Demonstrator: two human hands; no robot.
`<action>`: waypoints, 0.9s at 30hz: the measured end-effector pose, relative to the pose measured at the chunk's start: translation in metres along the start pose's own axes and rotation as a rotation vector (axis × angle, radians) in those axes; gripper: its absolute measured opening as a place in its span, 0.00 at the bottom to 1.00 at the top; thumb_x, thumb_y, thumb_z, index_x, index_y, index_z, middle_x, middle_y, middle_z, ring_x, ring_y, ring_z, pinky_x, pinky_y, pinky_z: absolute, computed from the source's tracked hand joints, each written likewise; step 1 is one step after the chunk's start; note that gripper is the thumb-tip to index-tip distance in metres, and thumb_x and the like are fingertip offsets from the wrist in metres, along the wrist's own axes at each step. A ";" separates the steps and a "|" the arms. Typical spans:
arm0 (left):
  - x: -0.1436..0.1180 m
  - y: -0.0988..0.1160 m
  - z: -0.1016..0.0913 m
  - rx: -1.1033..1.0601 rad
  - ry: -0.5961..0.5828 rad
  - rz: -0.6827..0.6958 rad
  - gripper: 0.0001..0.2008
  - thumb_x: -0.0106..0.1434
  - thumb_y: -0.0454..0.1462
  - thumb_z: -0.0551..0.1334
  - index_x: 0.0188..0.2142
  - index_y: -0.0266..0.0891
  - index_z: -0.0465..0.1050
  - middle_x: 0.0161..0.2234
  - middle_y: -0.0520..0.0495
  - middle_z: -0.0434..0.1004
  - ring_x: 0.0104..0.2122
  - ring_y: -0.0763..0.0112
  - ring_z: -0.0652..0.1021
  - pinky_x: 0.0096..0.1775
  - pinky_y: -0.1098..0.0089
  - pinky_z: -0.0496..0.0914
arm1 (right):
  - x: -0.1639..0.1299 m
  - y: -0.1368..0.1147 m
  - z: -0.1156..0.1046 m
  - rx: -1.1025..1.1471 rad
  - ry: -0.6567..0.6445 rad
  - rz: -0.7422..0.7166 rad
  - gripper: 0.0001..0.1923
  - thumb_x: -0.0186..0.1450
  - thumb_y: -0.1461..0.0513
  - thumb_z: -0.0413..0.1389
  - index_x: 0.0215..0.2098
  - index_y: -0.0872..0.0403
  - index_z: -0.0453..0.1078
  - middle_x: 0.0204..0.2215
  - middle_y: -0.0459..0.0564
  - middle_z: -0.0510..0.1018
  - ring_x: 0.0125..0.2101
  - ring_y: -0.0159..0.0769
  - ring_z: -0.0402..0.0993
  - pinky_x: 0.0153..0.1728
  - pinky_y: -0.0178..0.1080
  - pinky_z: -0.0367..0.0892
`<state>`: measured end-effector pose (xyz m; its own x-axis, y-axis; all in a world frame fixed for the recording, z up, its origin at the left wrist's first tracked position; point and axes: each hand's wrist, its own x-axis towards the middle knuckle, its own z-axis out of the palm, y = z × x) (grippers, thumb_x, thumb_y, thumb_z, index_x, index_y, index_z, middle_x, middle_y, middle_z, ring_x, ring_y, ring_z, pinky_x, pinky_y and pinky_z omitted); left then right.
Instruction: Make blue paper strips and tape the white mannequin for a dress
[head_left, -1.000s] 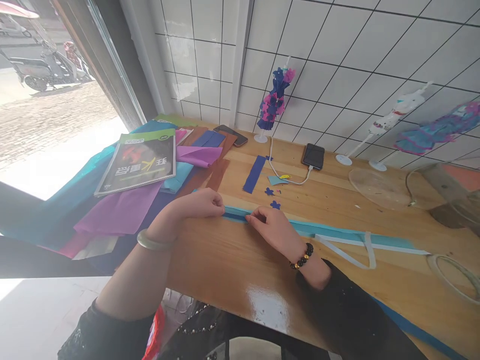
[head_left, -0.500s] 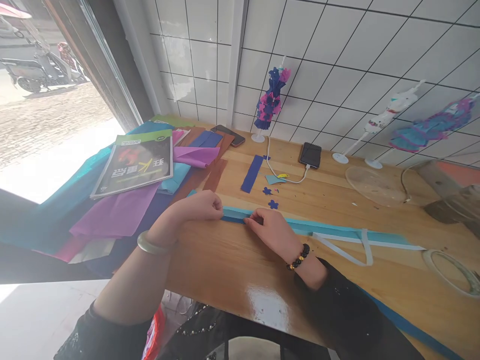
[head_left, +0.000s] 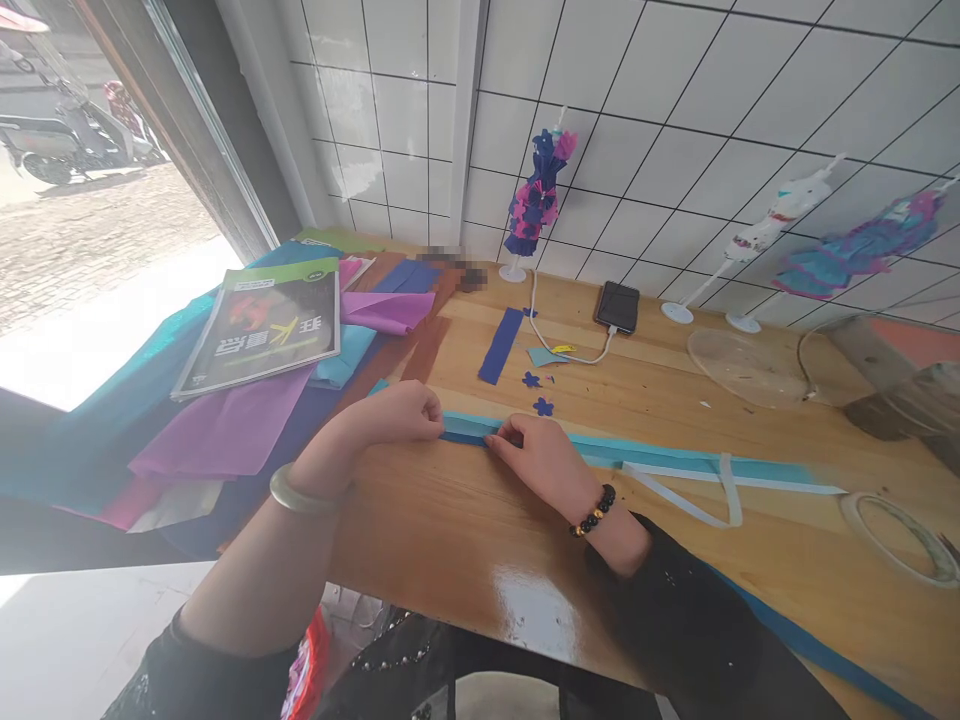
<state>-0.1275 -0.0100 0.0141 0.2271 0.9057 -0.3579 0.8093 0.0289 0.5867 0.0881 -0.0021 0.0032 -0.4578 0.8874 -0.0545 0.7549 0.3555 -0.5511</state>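
Observation:
A long light-blue paper strip [head_left: 660,462] lies across the wooden table [head_left: 450,520]. My left hand [head_left: 401,412] pinches its left end with closed fingers. My right hand [head_left: 536,455] presses and pinches the same strip a little to the right, at a darker blue folded part [head_left: 465,432]. A white tape backing strip [head_left: 697,495] curls over the paper further right. Small blue paper flowers [head_left: 541,406] lie just beyond my right hand.
A book [head_left: 262,325] rests on a pile of coloured paper sheets [head_left: 217,430] at the left. A dark blue strip [head_left: 499,345], a phone [head_left: 618,305] on a cable, paper-dressed figures on stands [head_left: 536,195], a clear lid [head_left: 739,365] and a tape roll [head_left: 896,535] lie around.
Both hands stay pinched on the light-blue strip; only the camera view has drifted slightly.

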 end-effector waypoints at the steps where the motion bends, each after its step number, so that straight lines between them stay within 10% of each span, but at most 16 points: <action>1: 0.000 -0.001 0.000 0.001 0.004 0.000 0.06 0.47 0.39 0.56 0.22 0.40 0.68 0.20 0.54 0.68 0.21 0.74 0.67 0.22 0.73 0.57 | 0.000 0.000 0.000 0.000 -0.001 -0.001 0.12 0.60 0.57 0.52 0.24 0.55 0.68 0.24 0.49 0.76 0.25 0.33 0.68 0.27 0.34 0.57; 27: -0.006 0.008 -0.003 -0.026 0.089 0.032 0.07 0.52 0.40 0.56 0.28 0.41 0.69 0.21 0.54 0.70 0.21 0.73 0.70 0.22 0.73 0.60 | -0.001 -0.001 -0.002 -0.027 0.004 0.001 0.11 0.60 0.57 0.52 0.24 0.54 0.67 0.25 0.48 0.76 0.26 0.32 0.68 0.27 0.33 0.57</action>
<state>-0.1239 -0.0141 0.0234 0.2028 0.9402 -0.2736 0.7878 0.0093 0.6158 0.0885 -0.0024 0.0054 -0.4549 0.8891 -0.0514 0.7679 0.3624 -0.5281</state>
